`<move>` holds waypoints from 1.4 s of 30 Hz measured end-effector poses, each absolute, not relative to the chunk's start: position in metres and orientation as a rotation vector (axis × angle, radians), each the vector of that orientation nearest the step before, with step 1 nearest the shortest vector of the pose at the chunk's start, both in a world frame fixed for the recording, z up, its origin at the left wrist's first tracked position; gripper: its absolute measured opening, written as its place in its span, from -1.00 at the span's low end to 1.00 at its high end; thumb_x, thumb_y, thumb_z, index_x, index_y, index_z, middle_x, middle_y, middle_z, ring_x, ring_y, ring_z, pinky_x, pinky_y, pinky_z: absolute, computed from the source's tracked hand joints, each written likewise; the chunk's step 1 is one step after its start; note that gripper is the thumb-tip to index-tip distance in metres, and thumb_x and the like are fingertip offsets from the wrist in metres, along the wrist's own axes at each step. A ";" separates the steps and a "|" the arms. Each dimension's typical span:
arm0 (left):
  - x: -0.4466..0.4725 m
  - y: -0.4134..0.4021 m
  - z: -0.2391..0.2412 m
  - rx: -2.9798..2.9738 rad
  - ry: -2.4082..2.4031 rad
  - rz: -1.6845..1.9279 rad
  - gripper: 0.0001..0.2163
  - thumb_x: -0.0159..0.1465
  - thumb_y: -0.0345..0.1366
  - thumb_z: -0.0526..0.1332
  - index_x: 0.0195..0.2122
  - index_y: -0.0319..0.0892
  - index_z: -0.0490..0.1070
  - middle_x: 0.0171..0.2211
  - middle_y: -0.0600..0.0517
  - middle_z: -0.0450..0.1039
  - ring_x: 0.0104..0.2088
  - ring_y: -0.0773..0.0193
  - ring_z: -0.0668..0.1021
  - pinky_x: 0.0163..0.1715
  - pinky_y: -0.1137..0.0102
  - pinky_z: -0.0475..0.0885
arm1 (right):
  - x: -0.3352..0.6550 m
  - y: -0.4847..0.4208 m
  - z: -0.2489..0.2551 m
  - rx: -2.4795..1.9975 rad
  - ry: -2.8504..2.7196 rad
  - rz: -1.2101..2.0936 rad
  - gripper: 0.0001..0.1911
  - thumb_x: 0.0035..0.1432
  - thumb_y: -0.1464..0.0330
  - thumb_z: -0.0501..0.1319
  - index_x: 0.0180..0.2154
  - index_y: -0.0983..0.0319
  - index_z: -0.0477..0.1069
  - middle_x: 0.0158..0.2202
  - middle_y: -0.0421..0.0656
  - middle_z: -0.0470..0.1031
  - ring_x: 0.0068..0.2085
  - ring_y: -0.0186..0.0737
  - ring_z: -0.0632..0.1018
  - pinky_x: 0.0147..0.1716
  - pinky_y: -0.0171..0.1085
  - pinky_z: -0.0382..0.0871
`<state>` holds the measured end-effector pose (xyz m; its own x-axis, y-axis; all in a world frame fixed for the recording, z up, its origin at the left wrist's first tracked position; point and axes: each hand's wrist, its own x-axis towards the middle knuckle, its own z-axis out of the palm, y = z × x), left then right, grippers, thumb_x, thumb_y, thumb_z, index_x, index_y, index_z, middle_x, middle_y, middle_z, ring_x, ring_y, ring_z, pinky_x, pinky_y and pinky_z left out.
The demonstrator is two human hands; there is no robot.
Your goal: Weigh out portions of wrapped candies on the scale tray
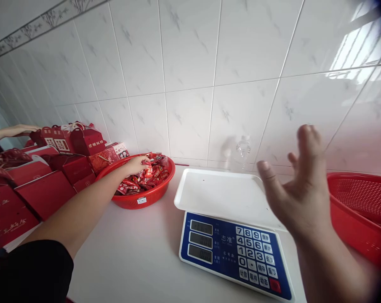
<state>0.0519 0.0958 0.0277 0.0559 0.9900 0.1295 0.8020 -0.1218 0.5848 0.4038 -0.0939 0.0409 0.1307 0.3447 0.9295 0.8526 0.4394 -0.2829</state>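
While my left hand (136,166) touched candies (146,181) not yet out of the basket (152,197), grip unclear, my right hand (304,198) spread wide, empty.

Short sleeve (35,267) — plain black

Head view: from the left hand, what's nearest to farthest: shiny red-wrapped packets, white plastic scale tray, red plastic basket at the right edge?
1. Shiny red-wrapped packets, right at the left hand.
2. White plastic scale tray, right of them.
3. Red plastic basket, at the far right.
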 end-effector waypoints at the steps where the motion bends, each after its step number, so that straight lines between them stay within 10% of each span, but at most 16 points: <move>1: 0.052 0.096 0.028 1.977 1.800 0.733 -0.73 0.09 -0.35 0.27 -0.15 -0.14 0.42 -0.55 0.11 0.36 -0.65 0.40 0.34 -0.67 0.50 0.19 | 0.403 -0.095 0.041 -1.139 -1.474 -0.495 -0.26 0.19 0.15 0.12 0.30 0.08 -0.16 0.33 -0.04 -0.12 0.28 0.08 0.03 0.09 0.13 0.20; 13: 0.079 0.091 0.061 1.933 1.809 0.893 -0.70 0.06 -0.52 0.22 -0.16 -0.16 0.41 -0.64 0.16 0.26 -0.72 0.43 0.30 -0.67 0.49 0.17 | 0.408 -0.091 0.045 -1.407 -1.474 -0.121 -0.35 0.14 0.07 0.13 0.22 0.10 0.10 0.24 0.02 0.14 0.00 0.15 0.46 -0.18 0.07 0.46; 31: 0.271 0.029 0.028 1.867 1.045 0.489 -0.68 0.23 -0.40 0.09 0.03 -0.20 0.24 -0.31 -0.05 0.45 -0.52 0.39 0.48 -0.48 0.42 0.39 | 0.427 -0.078 0.026 -1.717 -2.039 0.192 -0.48 0.23 0.22 0.00 0.20 0.19 0.16 0.16 -0.05 0.30 0.13 -0.04 0.33 0.01 -0.09 0.28; 42: 0.253 0.047 0.004 2.450 1.240 0.502 -0.70 0.05 -0.45 0.21 -0.15 -0.17 0.42 0.00 -0.14 0.33 0.05 -0.01 0.37 0.02 0.22 0.24 | 0.436 -0.061 0.011 -1.942 -2.108 0.290 -0.63 0.08 0.50 0.09 -0.09 0.14 0.47 -0.06 -0.12 0.49 -0.04 -0.09 0.45 -0.17 -0.24 0.30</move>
